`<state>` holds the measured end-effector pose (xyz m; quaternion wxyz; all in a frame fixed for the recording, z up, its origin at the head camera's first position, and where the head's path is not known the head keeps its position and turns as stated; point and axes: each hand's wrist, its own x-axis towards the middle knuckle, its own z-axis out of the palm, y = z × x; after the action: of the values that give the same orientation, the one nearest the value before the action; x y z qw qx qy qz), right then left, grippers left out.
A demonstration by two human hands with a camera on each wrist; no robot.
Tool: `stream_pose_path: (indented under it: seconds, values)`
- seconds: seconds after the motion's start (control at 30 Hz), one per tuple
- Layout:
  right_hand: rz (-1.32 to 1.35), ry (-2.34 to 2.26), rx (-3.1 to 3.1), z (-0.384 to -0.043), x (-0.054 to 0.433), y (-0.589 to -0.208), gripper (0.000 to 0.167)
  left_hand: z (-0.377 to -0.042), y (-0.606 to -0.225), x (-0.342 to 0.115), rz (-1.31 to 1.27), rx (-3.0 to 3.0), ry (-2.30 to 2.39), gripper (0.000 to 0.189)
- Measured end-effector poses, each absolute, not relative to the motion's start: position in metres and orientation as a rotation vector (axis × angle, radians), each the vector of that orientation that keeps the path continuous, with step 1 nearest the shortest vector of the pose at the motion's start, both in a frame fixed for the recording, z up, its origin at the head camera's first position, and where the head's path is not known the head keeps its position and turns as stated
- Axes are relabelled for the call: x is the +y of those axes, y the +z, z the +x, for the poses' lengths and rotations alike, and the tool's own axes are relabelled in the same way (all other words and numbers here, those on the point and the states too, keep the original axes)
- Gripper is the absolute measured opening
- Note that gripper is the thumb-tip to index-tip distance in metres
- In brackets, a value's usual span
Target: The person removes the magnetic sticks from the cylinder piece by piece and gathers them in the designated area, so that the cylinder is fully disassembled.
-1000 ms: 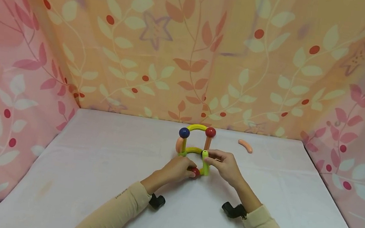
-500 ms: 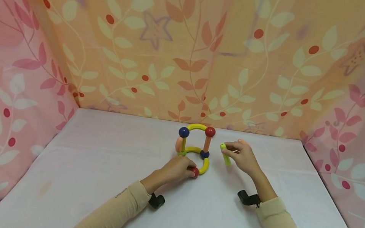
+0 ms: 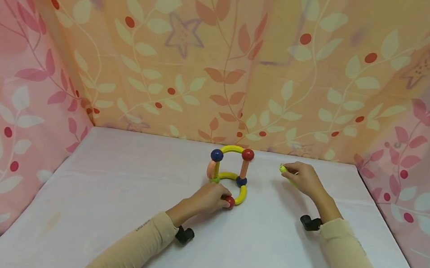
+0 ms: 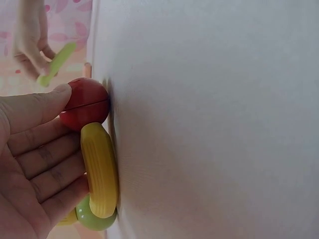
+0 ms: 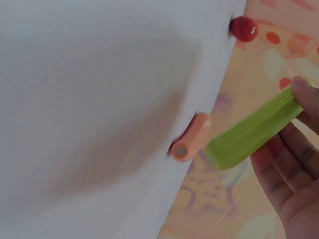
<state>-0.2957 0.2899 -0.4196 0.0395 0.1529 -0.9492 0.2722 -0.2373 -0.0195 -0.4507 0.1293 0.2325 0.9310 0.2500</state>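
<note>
Two pinches, left fingers (image 4: 37, 107) on the low red ball (image 4: 89, 94), right fingers (image 5: 270, 177) on the green stick (image 5: 254, 129) above the desk (image 3: 133, 164), and maybe a toppled tower (image 3: 229, 175) from tugging that ball.

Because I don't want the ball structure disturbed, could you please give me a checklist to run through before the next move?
1. Left hand holding lower red ball: ok.
2. Right hand gripping green stick: ok.
3. Space between green stick and structure: ok, they are apart.
4. Clear head view of loose peach piece: not ok, the right hand is in the way.
5. Firmness of the structure: cannot tell.
</note>
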Motion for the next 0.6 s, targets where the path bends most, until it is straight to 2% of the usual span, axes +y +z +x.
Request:
stream_pose_path:
  seconds: [0.23,0.6]
  values:
    - [0.458,0.597,-3.023,-0.303,0.305,-0.426,0.034,-0.238,-0.453,-0.019,0.679,2.713,0.722,0.033]
    - [0.488,0.44,-3.112,-0.307,0.313,-0.438,0.022,-0.237,-0.451,-0.019,0.681,2.712,0.724,0.032]
